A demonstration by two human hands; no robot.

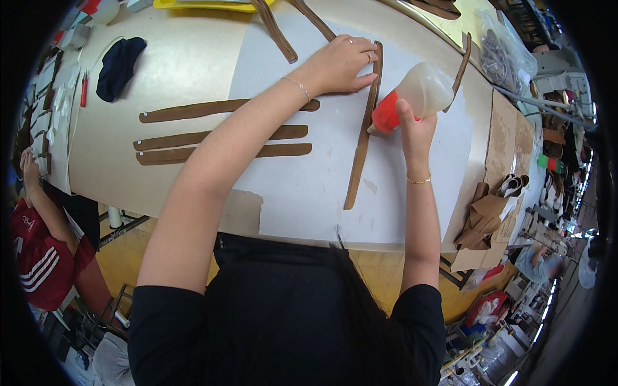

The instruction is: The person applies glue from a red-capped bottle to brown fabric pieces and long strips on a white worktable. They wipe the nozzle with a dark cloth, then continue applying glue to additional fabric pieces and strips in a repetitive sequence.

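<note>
A long brown strip [361,157], apparently leather or fabric, lies lengthwise on the white paper in front of me. My left hand [341,64] rests near its far end, fingers spread and fingertips touching the strip. In my right hand [418,134] is a translucent squeeze bottle [427,87] with a red lower part, tipped over. Its nozzle points down at the middle of the strip. Beneath and beside my left forearm lie several more brown strips [170,155], set crosswise, partly hidden by the arm.
White paper [302,212] covers part of the table [103,174]. Further strips [275,32] lie at the far side, near a yellow tray [212,5]. Dark cloth [120,69] and a red pen [84,90] are at left. Brown pieces [484,215] lie on cardboard at right. Another person [48,251] is at left.
</note>
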